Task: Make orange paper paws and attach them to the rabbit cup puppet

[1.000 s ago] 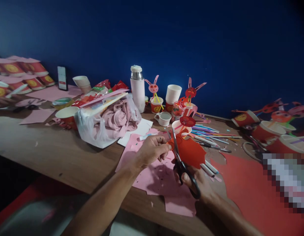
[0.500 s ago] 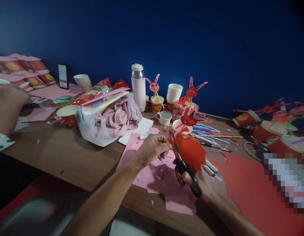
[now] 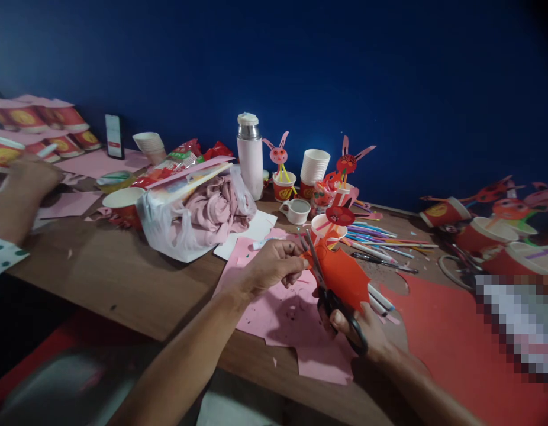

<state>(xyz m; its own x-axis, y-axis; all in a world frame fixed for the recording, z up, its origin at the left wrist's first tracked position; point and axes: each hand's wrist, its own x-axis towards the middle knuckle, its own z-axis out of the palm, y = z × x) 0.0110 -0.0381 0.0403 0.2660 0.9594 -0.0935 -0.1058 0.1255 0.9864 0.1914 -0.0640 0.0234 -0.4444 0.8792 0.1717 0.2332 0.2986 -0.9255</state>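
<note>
My left hand (image 3: 276, 264) pinches the left edge of an orange-red sheet of paper (image 3: 345, 273). In my right hand (image 3: 351, 325) is a pair of black-handled scissors (image 3: 329, 299), fingers in the loops. The scissor blades lie across the sheet close to my left fingertips, slightly parted and pointing away from me. Beneath both hands a pink sheet (image 3: 278, 319) with small scraps covers the table. Just beyond the blades stands a paper cup (image 3: 317, 225) with a red cut-out animal face (image 3: 340, 214) at its rim.
Pens (image 3: 376, 236) lie right of the cup. A flask (image 3: 250, 157), a white mug (image 3: 296, 210) and a plastic bag with pink cloth (image 3: 216, 207) stand behind. Red paper (image 3: 460, 349) covers the right side. Another person's hand (image 3: 28, 180) is at far left.
The scissors and orange-red sheet have shifted slightly, and the blades are a little farther apart. My left hand keeps its pinch. The other person's hand at far left has moved right.
</note>
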